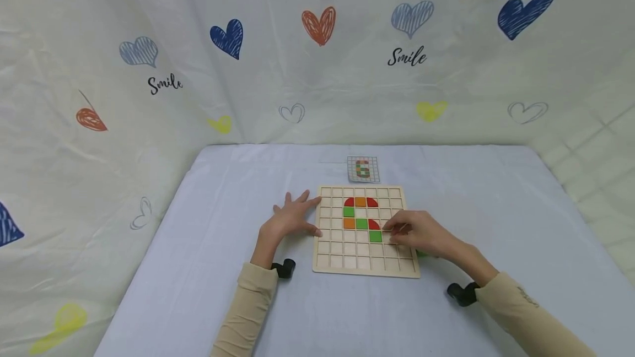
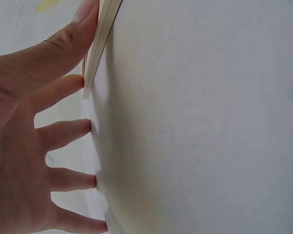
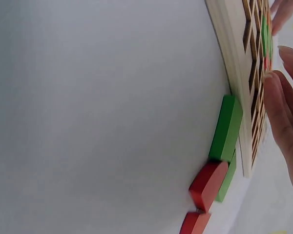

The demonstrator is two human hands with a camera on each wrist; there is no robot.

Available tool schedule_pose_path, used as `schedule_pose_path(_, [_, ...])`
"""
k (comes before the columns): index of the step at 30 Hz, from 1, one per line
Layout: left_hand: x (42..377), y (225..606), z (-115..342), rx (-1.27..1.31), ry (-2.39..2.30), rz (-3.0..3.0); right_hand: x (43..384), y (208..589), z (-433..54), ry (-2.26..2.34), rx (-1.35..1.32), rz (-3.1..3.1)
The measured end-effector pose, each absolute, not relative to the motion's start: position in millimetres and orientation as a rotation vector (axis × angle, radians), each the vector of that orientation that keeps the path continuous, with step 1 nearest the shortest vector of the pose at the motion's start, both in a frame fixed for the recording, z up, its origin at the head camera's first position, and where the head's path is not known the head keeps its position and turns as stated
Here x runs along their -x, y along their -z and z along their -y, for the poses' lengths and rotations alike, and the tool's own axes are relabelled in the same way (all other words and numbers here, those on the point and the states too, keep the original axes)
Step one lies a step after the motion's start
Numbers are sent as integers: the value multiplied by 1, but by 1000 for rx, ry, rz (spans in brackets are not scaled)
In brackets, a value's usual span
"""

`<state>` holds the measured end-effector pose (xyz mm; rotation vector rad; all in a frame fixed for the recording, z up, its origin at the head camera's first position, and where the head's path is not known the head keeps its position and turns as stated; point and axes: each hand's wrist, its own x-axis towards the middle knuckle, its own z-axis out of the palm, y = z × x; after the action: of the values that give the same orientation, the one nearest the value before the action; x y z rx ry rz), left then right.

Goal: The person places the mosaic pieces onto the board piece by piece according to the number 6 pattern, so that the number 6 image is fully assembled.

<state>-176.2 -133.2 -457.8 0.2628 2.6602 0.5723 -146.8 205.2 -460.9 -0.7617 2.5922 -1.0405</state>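
Observation:
A square wooden grid board (image 1: 337, 263) lies on the table with red, orange and green tiles set in some of its cells. My left hand (image 1: 290, 219) is spread at the board's left edge, thumb and index finger touching it; the other fingertips rest on the cloth in the left wrist view. Over the board's right half hovers my right hand (image 1: 419, 231), fingers bent beside a green tile (image 1: 375, 236) and a red quarter-round tile (image 1: 373, 225). No piece shows between its fingertips. Loose green blocks (image 3: 226, 129) and red blocks (image 3: 208, 184) lie along the board's right edge.
A small pattern card (image 1: 363, 169) with a coloured grid figure lies just behind the board. White cloth covers the table (image 1: 238, 191). A curtain (image 1: 317, 81) printed with hearts hangs behind. My forearms wear black wrist cameras.

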Motion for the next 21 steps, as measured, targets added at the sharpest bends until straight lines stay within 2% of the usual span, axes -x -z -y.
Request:
schedule_pose_path(11, [175,456,132,-255,-584,-2656,138,453,-228,971,606,-2624])
schedule_pose_path(21, [175,457,133,-256,-590,-2646,132,454,-247,851,639,-2755])
